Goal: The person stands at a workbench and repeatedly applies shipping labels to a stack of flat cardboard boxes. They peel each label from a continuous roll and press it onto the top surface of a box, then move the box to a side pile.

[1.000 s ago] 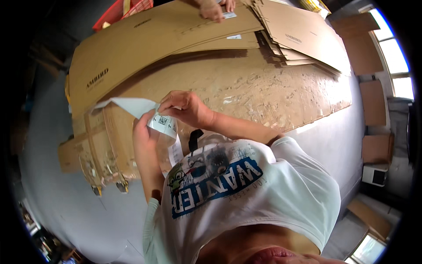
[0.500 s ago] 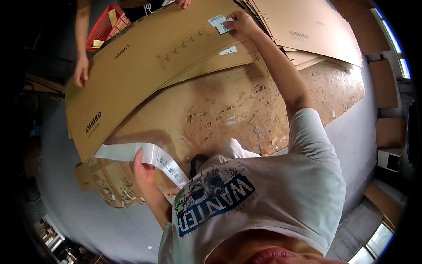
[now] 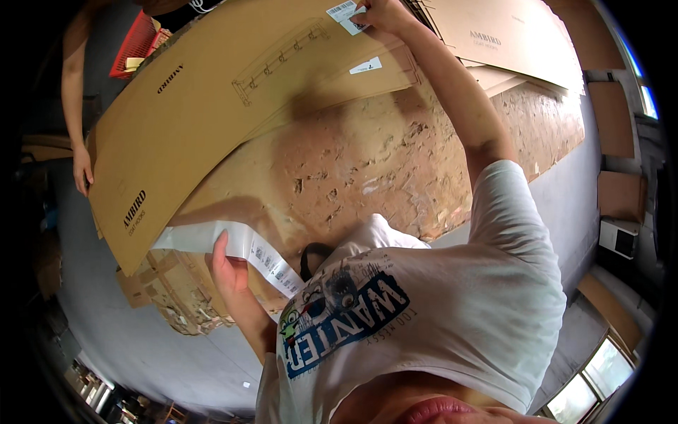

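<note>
A long white strip of printed labels [image 3: 205,234] runs through my left hand [image 3: 229,268], which is closed on it with the thumb on top. One end of the strip lies by the cardboard's lower corner; the other hangs against my shirt. At the far edge of a printed brown cardboard sheet [image 3: 205,113], my right hand [image 3: 385,15] pinches a white label [image 3: 353,24] at the sheet's surface. Beside it sits another white printed label patch [image 3: 342,10]. I cannot tell how firmly the pinched label is stuck down. Another white label [image 3: 365,66] shows on a sheet underneath.
Across the table, a co-worker's hand [image 3: 82,169] touches the sheet's left edge. A red plastic basket [image 3: 133,46] stands near that person. More stacked cardboard [image 3: 508,42] lies at the far right. The worn, scuffed tabletop [image 3: 339,177] lies between me and the sheets.
The co-worker's hand has moved left and nearer, onto the sheet's left edge. The view has shifted slightly. My right hand stays at the label; my left still holds the strip.
</note>
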`<act>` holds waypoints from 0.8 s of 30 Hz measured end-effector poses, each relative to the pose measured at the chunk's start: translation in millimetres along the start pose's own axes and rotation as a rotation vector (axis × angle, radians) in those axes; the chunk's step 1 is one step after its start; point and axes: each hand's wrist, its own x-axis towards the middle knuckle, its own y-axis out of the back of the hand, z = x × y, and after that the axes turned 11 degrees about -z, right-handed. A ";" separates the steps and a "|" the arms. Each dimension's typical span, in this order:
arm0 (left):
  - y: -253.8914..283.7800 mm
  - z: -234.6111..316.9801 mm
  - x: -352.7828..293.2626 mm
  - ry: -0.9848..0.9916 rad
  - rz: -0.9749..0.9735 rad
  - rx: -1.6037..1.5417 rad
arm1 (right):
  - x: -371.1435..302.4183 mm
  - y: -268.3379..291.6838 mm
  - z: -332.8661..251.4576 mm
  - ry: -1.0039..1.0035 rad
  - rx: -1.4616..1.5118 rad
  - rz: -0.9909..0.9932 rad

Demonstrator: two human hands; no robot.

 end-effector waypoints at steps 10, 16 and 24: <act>0.1 2.7 1.3 -0.014 -0.005 0.019 | 15.3 -9.4 6.9 0.000 -0.275 -0.014; 3.0 3.6 -1.5 -0.044 -0.045 -0.009 | -11.9 -10.9 30.0 0.010 -0.516 0.641; 16.4 13.5 -41.2 -0.125 -0.126 -0.079 | -76.0 -56.0 -4.2 -0.018 -0.590 0.708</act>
